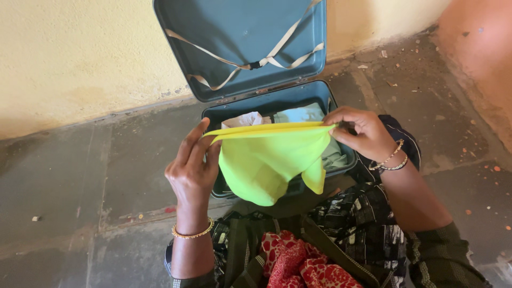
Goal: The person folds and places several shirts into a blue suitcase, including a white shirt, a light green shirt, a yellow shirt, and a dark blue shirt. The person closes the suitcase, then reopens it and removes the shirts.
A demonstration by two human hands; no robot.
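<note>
Left hand (193, 169) and right hand (361, 132) pinch a yellow-green cloth (272, 157) taut; open blue suitcase (250, 64) at twelve o'clock.

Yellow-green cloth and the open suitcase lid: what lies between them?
In the head view, between the cloth and the lid lies the suitcase's lower half, holding a crumpled white item and a pale blue folded garment.
</note>
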